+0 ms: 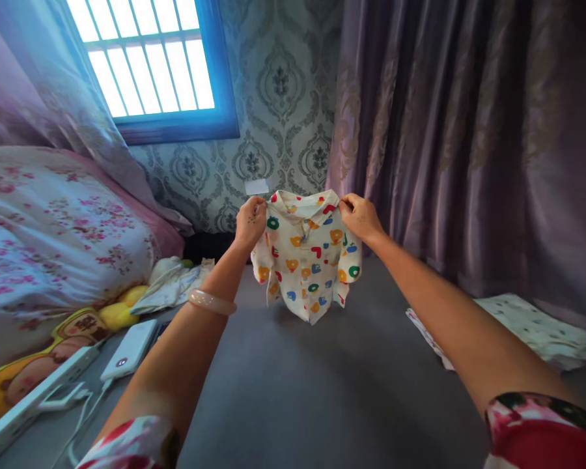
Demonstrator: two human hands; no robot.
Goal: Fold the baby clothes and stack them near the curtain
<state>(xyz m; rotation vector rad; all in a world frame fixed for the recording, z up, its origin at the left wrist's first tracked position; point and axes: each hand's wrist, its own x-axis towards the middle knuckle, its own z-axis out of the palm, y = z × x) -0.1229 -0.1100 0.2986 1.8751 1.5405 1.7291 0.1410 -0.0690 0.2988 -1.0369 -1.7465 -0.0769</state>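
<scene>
A small white shirt (305, 260) with a collar and colourful printed shapes hangs upright in front of me, above the grey surface. My left hand (251, 223) is closed on its shoulder at the left of the collar. At the opposite shoulder, my right hand (360, 216) pinches the cloth between thumb and fingers. Both sleeves droop at the sides, and the lower hem comes down to a point near the grey surface.
On the left lie a white power strip (39, 394), a white power bank (129, 350) with a cable, yellow plush toys (122, 309) and some light cloth (168, 286). Folded clothes (532, 326) rest at the right. Curtains (449, 143) and a patterned wall (280, 85) stand behind.
</scene>
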